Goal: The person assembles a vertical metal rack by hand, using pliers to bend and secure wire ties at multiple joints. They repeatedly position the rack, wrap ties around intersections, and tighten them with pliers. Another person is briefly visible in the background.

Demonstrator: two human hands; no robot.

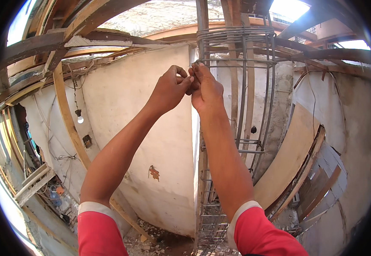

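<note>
"How far along does the steelwork look?"

"Partway, I'd judge. The upright steel bars [244, 51] stand in place. A stack of rings [219, 35] is bunched around them up top, and a single ring [260, 62] sits apart, just below the stack."

"And where are the hands?"

"Both are raised to that single ring, at the left corner of the cage. The left hand [172, 87] has its thumb and forefinger pressed together at the tips; whether anything is pinched there, I can't tell. The right hand [207, 87] is just beside it, fingers curled up at the corner. I can't say whether they close on a bar or on something small."

"So is that corner finished?"

"The fingers cover it, so I can't tell. With both hands on it, I'd call it in progress."

"What about further down?"

"A couple of rings [249, 151] sit around mid-height, and more rings [213, 217] show low down, near the foot. Whether any of those are fastened is too small to see."

"What looks left, then?"

"The stack on top is crowded together, while a long stretch of bar between the single ring and the mid-height ones shows no rings. My reading is that the spacing is uneven and the cage unfinished."
</note>
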